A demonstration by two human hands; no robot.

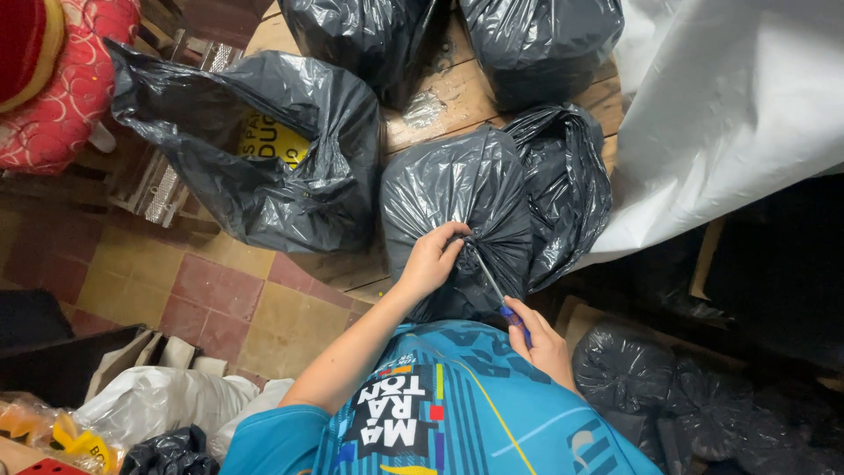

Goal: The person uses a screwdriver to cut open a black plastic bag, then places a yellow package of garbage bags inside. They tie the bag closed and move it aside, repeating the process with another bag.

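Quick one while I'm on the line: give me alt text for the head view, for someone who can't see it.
Seen from above, the left hand pinches the gathered neck of a tied black bag while the right hand points a blue-handled screwdriver at the knot. More black bags crowd a wooden pallet; one open bag shows something yellow inside, and white sheeting hangs at the right.

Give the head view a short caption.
Left hand pinches a tied black bag's neck; right hand holds a blue-handled screwdriver.

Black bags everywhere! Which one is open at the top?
The big black bag on the left, beside the one the hands are working on. Its mouth gapes and something yellow shows inside; the other bags look bunched shut.
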